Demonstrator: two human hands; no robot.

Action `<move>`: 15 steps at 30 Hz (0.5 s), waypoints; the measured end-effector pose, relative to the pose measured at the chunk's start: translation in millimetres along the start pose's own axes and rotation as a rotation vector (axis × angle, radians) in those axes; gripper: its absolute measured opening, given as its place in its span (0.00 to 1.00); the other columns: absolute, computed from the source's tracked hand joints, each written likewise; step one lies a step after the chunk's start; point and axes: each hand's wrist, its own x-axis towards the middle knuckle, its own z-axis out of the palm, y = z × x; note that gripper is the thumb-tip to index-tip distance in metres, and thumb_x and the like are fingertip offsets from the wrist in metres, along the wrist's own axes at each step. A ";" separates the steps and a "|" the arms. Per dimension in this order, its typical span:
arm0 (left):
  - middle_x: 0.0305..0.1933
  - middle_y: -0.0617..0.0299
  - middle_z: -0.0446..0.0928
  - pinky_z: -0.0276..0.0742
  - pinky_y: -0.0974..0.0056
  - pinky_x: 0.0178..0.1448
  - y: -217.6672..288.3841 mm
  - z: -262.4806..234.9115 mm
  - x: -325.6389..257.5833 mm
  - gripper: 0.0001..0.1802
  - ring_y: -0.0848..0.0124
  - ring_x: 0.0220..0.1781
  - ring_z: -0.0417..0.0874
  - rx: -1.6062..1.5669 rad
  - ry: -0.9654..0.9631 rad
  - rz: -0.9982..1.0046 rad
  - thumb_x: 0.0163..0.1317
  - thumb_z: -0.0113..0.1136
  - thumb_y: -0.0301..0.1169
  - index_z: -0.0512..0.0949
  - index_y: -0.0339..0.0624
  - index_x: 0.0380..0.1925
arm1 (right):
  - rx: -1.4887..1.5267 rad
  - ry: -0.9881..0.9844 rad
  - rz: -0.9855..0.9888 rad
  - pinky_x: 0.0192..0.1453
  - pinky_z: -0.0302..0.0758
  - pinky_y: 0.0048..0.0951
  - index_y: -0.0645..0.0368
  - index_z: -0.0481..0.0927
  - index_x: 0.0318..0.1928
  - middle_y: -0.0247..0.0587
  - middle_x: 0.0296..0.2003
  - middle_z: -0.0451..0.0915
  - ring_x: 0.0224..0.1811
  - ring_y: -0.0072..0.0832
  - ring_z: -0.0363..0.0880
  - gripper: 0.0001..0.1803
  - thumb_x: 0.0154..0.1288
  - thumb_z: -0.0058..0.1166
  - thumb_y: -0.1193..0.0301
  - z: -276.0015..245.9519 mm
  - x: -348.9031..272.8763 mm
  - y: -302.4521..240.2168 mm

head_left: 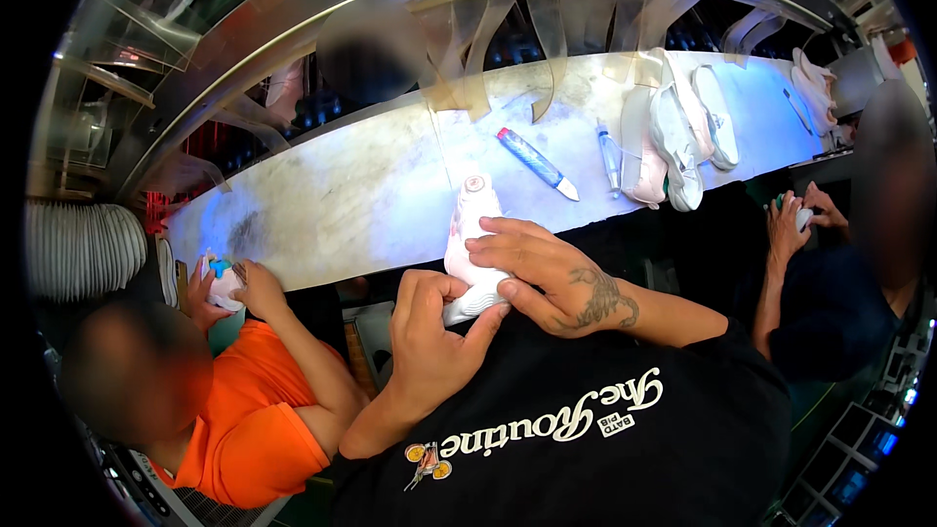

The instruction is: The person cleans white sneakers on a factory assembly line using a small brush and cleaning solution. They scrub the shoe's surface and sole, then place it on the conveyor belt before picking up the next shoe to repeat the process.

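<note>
A white and pale pink shoe is held in front of my chest, its far end over the near edge of the worktable. My left hand pinches the near end, thumb and fingers around the ridged white sole. My right hand lies across the shoe's upper with its fingers curled over it and its thumb near the sole. Both hands touch the shoe and cover part of it. Beyond it on the table lie a blue tube with a red end and a slim blue-and-white bottle.
Several white and pink shoes are grouped to the right on the table. A person in orange handles a shoe at my left; another in dark clothes works at my right. Clear plastic strips hang along the far side.
</note>
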 end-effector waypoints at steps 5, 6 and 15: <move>0.37 0.56 0.76 0.75 0.60 0.39 1.4 -5.9 2.9 0.24 0.61 0.36 0.79 -0.160 -0.113 -0.179 0.53 0.87 0.28 0.76 0.39 0.39 | 0.027 -0.013 0.011 0.82 0.70 0.56 0.68 0.79 0.68 0.57 0.68 0.81 0.80 0.61 0.70 0.21 0.79 0.57 0.75 4.6 1.9 -1.6; 0.37 0.56 0.76 0.75 0.60 0.39 0.3 -4.5 1.8 0.24 0.61 0.35 0.79 -0.164 -0.105 -0.155 0.52 0.88 0.28 0.76 0.39 0.38 | 0.040 -0.028 0.009 0.82 0.70 0.57 0.68 0.78 0.69 0.57 0.68 0.81 0.81 0.61 0.70 0.22 0.78 0.57 0.76 4.1 2.9 -1.1; 0.38 0.57 0.79 0.77 0.62 0.43 -22.9 9.7 11.0 0.22 0.64 0.37 0.79 -0.109 0.073 -0.036 0.52 0.87 0.26 0.77 0.39 0.36 | 0.032 0.012 0.066 0.76 0.78 0.49 0.66 0.81 0.66 0.57 0.64 0.83 0.75 0.57 0.78 0.22 0.76 0.66 0.72 -8.5 11.5 1.4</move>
